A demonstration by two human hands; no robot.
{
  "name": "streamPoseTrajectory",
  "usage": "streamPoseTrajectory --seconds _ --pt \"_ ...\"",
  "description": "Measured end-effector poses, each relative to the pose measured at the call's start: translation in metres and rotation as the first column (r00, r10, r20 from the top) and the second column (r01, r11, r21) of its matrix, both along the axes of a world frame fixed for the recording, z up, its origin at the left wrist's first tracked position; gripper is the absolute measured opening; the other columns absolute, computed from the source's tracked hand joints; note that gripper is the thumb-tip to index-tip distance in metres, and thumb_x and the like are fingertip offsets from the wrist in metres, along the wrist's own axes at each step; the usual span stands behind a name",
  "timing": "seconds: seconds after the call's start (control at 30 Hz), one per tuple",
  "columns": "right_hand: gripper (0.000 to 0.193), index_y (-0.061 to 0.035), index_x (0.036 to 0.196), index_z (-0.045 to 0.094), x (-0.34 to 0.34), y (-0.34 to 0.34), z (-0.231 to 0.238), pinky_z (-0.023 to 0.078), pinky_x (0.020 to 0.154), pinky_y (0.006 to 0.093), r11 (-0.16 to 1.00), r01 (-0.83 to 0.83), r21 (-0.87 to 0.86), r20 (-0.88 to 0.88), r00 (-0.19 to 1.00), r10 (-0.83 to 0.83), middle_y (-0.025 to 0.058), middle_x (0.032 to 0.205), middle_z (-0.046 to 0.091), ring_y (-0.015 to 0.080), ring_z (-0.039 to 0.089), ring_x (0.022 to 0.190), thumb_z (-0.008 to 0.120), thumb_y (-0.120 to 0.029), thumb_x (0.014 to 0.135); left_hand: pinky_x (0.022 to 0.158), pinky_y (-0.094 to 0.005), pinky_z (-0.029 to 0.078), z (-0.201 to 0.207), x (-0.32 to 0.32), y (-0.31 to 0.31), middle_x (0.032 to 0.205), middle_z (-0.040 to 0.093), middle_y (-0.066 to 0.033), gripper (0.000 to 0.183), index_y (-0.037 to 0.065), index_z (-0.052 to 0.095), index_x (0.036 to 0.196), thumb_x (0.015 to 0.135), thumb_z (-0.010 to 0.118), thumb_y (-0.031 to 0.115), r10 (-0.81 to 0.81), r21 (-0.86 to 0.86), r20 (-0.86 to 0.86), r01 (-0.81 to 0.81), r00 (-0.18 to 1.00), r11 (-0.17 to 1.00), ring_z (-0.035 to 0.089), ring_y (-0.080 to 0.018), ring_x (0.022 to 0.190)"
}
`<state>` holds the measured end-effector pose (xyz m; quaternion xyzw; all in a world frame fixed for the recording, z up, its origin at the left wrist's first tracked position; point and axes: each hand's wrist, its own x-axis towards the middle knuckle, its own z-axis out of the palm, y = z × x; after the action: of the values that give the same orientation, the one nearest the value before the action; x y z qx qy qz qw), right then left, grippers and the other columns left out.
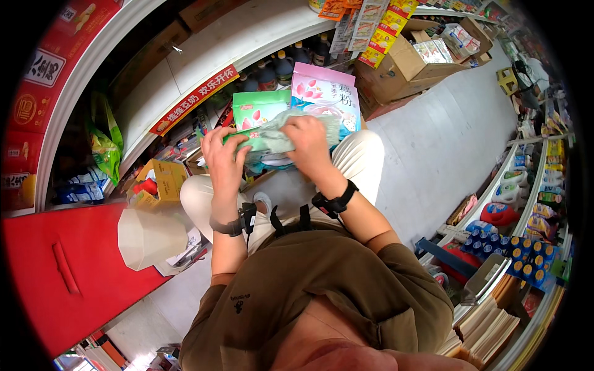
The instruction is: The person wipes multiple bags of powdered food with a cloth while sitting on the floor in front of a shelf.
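Note:
In front of my knees, my left hand (224, 159) grips the edge of a green packet (252, 133), fingers and thumb pinching its left end. My right hand (309, 147) is closed on a pale grey-green cloth (273, 137), pressed against that packet and hiding much of it. Just behind stand a pink-and-white pouch (323, 93) with flower pictures and a green-and-white pouch (253, 106). Their lower parts are covered by the cloth and my hands.
A white shelf (204, 52) curves across the far side, with dark bottles (283, 65) beneath it. Open cardboard boxes (396, 71) stand at the far right. To my left are a yellow carton (168, 179), a whitish bin (145, 240) and a red cabinet (93, 247). Stocked shelves (520, 191) line the right.

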<state>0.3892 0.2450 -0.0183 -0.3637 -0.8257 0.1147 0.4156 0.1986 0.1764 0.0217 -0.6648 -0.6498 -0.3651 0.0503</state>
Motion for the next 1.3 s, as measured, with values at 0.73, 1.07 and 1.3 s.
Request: streamPoseTrajectory --seconds 0.73,1.07,1.3 --pt "0.037 -0.0103 0.094 0.068 0.052 0.011 -0.03 0.045 0.088 0.0416 0.995 0.087 -0.056 -0.021 0.996 -0.088 0.0037 0.1 0.062 0.0284 0.056 0.098 0.078 -0.008 0.058 0.094 -0.0388 0.04 -0.013 -0.019 -0.004 0.097 0.065 -0.0045 0.01 0.006 0.071 0.074 0.066 0.078 0.006 0.127 0.004 0.02 -0.127 0.992 0.992 0.054 -0.0277 0.103" --pt "0.037 -0.0111 0.089 0.067 0.04 0.01 -0.022 0.046 0.086 0.0391 0.998 -0.001 -0.057 0.009 1.0 0.001 0.0028 0.1 0.062 0.0277 0.056 0.098 0.072 0.002 0.055 0.109 -0.063 0.018 0.001 0.004 -0.005 0.118 0.062 -0.0011 0.02 0.013 0.072 0.084 0.066 0.081 0.013 0.151 -0.236 -0.165 -0.188 0.975 0.954 0.046 -0.03 0.126" --pt "0.036 -0.01 0.088 0.067 0.029 0.003 -0.028 0.046 0.086 0.0389 0.994 -0.071 -0.086 -0.03 0.997 0.069 0.0031 0.102 0.061 0.028 0.056 0.097 0.069 0.005 0.055 0.109 -0.056 0.026 -0.029 0.023 0.011 0.108 0.066 -0.0045 0.012 0.009 0.071 0.08 0.07 0.077 0.011 -0.034 -0.301 -0.003 0.031 0.999 0.953 0.058 -0.0266 0.109"
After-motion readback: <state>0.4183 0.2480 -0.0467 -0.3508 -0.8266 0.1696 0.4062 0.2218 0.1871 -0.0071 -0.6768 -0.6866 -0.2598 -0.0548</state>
